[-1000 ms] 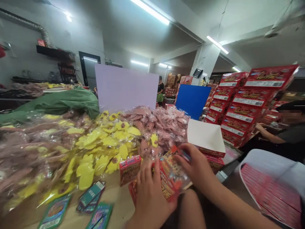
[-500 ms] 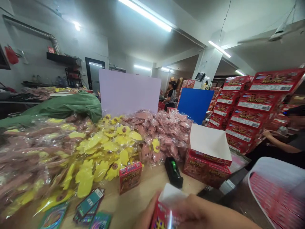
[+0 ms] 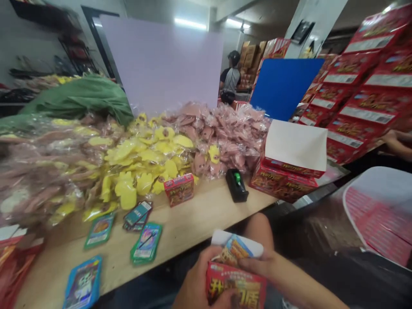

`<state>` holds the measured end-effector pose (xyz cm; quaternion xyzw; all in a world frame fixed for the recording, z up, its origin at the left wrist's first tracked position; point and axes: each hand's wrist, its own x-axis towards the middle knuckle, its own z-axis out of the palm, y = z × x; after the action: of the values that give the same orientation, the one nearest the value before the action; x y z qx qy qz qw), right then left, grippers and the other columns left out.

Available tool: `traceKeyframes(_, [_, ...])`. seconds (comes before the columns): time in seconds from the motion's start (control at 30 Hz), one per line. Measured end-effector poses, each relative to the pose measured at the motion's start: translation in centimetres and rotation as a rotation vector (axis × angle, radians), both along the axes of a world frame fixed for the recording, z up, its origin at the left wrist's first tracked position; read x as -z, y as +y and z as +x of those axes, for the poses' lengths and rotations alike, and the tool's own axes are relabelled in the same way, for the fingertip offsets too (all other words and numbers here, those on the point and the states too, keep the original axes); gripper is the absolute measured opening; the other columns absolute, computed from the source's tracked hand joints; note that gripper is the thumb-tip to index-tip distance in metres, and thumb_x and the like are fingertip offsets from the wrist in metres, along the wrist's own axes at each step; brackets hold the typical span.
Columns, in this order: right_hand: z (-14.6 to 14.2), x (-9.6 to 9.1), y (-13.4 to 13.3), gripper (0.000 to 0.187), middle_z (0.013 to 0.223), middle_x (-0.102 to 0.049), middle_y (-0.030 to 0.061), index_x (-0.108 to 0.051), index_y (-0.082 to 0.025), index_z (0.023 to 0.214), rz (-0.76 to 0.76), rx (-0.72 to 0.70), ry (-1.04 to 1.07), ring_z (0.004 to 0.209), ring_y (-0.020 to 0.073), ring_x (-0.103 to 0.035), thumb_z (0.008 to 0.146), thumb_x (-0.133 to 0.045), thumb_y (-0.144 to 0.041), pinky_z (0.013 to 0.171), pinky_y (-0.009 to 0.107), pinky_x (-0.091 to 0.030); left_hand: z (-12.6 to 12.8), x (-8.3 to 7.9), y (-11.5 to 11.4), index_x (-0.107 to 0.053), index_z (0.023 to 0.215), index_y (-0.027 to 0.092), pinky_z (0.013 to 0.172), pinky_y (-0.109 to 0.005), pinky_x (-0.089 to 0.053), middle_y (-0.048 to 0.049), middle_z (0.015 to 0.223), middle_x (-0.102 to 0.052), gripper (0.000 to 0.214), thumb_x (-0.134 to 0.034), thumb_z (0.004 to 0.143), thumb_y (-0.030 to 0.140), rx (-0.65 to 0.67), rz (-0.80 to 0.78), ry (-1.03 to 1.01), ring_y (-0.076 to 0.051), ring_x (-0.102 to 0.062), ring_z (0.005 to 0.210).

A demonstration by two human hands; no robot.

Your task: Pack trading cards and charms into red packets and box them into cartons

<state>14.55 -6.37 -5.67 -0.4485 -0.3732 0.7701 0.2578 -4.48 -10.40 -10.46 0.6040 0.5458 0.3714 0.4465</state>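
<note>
Over my lap, my left hand (image 3: 196, 279) is wrapped round a small red printed box (image 3: 236, 279), its thumb across the front. The top of the box stands open with a white flap (image 3: 220, 237) raised. A colourful blue and orange printed packet (image 3: 236, 248) pokes out of the opening. My right hand (image 3: 265, 266) is closed at the packet's lower edge, by the mouth of the box; its fingertips are partly hidden. A similar closed red box (image 3: 179, 190) stands upright on the table, near stacks of cards (image 3: 147, 242).
Bagged yellow figures (image 3: 125, 189) and bagged pink figures (image 3: 222, 133) pile up along the table (image 3: 199, 219). A black tape dispenser (image 3: 236, 184) stands beside larger red boxes (image 3: 283, 182). A tub (image 3: 350, 201) of red boxes is at the right. Another person (image 3: 230, 77) stands behind.
My view has tilted down, bringing more of the table and my lap into sight. The printed packet now shows in the open top of the box, with my right hand at it.
</note>
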Motion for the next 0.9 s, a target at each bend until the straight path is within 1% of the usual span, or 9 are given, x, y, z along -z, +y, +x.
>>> traceKeyframes(0.07, [0.5, 0.6, 0.3, 0.051, 0.095, -0.064, 0.0072, -0.051, -0.017, 0.112, 0.234, 0.186, -0.194, 0.084, 0.0195, -0.063, 0.067, -0.068, -0.033, 0.079, 0.035, -0.049, 0.3, 0.2, 0.1, -0.047, 0.115, 0.020, 0.083, -0.032, -0.048, -0.0069, 0.105, -0.063, 0.055, -0.061, 0.062, 0.025, 0.024, -0.026, 0.013, -0.021, -0.060, 0.090])
traceKeyframes(0.13, [0.7, 0.7, 0.4, 0.040, 0.093, -0.062, 0.0038, -0.051, -0.023, 0.109, 0.698, 0.396, -0.454, 0.084, 0.0168, -0.061, 0.072, -0.064, -0.028, 0.076, 0.030, -0.050, 0.3, 0.3, 0.2, -0.044, 0.115, 0.019, 0.084, -0.030, -0.047, -0.0070, 0.107, -0.062, 0.055, -0.060, 0.062, 0.023, 0.030, -0.030, 0.013, -0.020, -0.060, 0.091])
traceKeyframes(0.17, [0.5, 0.5, 0.3, 0.033, 0.093, -0.062, 0.0034, -0.053, -0.024, 0.106, 0.931, 0.392, -0.555, 0.086, 0.0164, -0.061, 0.074, -0.062, -0.025, 0.078, 0.029, -0.049, 0.3, 0.3, 0.3, -0.044, 0.116, 0.019, 0.083, -0.029, -0.047, -0.0069, 0.107, -0.061, 0.056, -0.059, 0.062, 0.023, 0.046, -0.023, 0.003, -0.020, -0.060, 0.091])
traceKeyframes(0.23, [-0.3, -0.4, 0.3, 0.028, 0.096, -0.065, 0.0046, -0.058, -0.024, 0.103, 1.212, 0.100, -0.647, 0.091, 0.0174, -0.060, 0.075, -0.060, -0.020, 0.083, 0.028, -0.047, 0.2, 0.2, 0.4, -0.042, 0.117, 0.019, 0.084, -0.028, -0.046, -0.0070, 0.110, -0.060, 0.056, -0.059, 0.064, 0.024, 0.080, 0.003, -0.018, -0.019, -0.059, 0.094])
traceKeyframes(0.33, [-2.0, -2.4, 0.5, 0.029, 0.092, -0.068, 0.0049, -0.061, -0.022, 0.106, 1.137, -0.472, -0.587, 0.081, 0.0172, -0.064, 0.077, -0.058, -0.025, 0.072, 0.023, -0.051, -0.3, 0.3, 0.4, -0.039, 0.121, 0.018, 0.088, -0.028, -0.044, -0.0080, 0.114, -0.058, 0.059, -0.059, 0.066, 0.025, 0.128, 0.014, -0.050, -0.019, -0.057, 0.099])
traceKeyframes(0.4, [-2.5, -3.4, 0.5, 0.028, 0.086, -0.069, 0.0024, -0.060, -0.023, 0.108, 1.024, -0.623, -0.527, 0.070, 0.0144, -0.064, 0.081, -0.054, -0.028, 0.062, 0.020, -0.051, -0.8, 0.5, 0.3, -0.039, 0.122, 0.019, 0.087, -0.027, -0.045, -0.0077, 0.114, -0.058, 0.058, -0.059, 0.068, 0.025, 0.162, 0.025, -0.059, -0.019, -0.058, 0.098])
traceKeyframes(0.6, [0.2, -1.7, -0.6, 0.018, 0.084, -0.067, 0.0026, -0.063, -0.027, 0.095, 1.176, 0.110, -0.713, 0.077, 0.0163, -0.063, 0.083, -0.050, -0.021, 0.067, 0.022, -0.052, -2.9, 1.9, -0.7, -0.041, 0.123, 0.019, 0.087, -0.028, -0.046, -0.0085, 0.118, -0.057, 0.056, -0.059, 0.070, 0.027, 0.049, 0.100, -0.036, -0.021, -0.058, 0.100])
traceKeyframes(0.77, [-0.5, -0.2, -1.6, 0.036, 0.099, -0.067, 0.0067, -0.057, -0.026, 0.113, 1.462, -0.121, -0.716, 0.090, 0.0224, -0.062, 0.076, -0.059, -0.023, 0.080, 0.031, -0.051, -3.1, 3.1, -1.3, -0.038, 0.128, 0.022, 0.091, -0.031, -0.045, -0.0090, 0.124, -0.053, 0.065, -0.065, 0.069, 0.033, 0.065, 0.168, 0.038, -0.023, -0.055, 0.107])
traceKeyframes(0.9, [-3.2, -0.9, -1.0, 0.031, 0.103, -0.064, 0.0133, -0.058, -0.016, 0.109, 1.404, -0.261, -0.837, 0.092, 0.0224, -0.060, 0.080, -0.054, -0.025, 0.078, 0.033, -0.050, -2.8, 3.4, -1.9, -0.038, 0.127, 0.021, 0.090, -0.030, -0.047, -0.0103, 0.123, -0.054, 0.063, -0.064, 0.070, 0.029, 0.108, 0.179, 0.122, -0.023, -0.055, 0.108])
